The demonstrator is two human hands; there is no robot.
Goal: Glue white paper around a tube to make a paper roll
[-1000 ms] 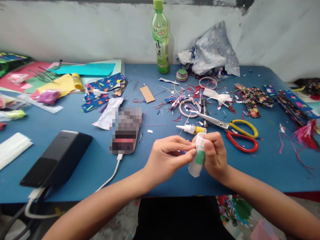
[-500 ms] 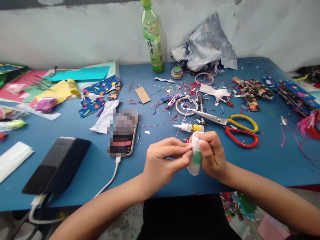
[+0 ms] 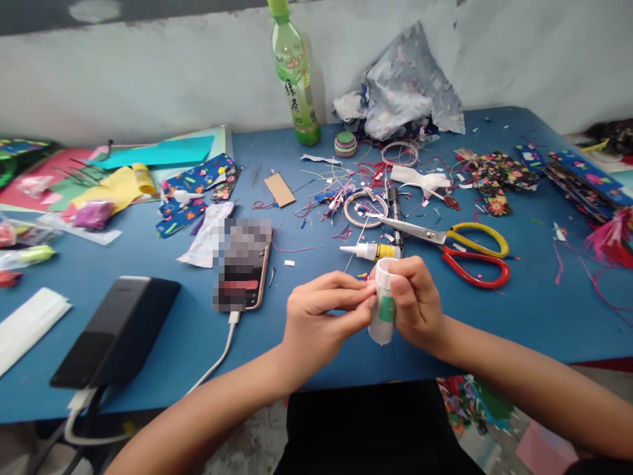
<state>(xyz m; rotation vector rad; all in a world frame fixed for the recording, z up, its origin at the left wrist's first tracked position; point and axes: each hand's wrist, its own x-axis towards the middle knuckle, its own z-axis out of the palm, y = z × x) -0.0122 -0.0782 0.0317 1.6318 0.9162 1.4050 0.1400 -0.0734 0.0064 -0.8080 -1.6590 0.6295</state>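
Between both hands, near the table's front edge, a white plastic tube (image 3: 383, 310) with a green label stands nearly upright, slightly tilted. Its open round top shows. My right hand (image 3: 418, 300) is wrapped round the tube's right side, thumb against the front. From the left, my left hand (image 3: 331, 313) pinches at the tube's upper side with thumb and fingertips; whether something small is between them I cannot make out. Just behind the tube lies a small glue bottle (image 3: 370, 251) with a yellow label. Scissors (image 3: 445, 241) with yellow and red handles lie right of it, blades partly crossing a black marker (image 3: 394, 204).
A phone (image 3: 252, 264) on a white cable and a black power bank (image 3: 119, 330) lie to the left. Behind stand a green tea bottle (image 3: 297, 86) and crumpled grey cloth (image 3: 400, 86). Threads, tape rings (image 3: 366, 208) and fabric scraps (image 3: 499, 175) litter the blue table (image 3: 198, 356).
The camera view has shifted slightly. Both hands keep the same hold on the tube, with hardly any movement.
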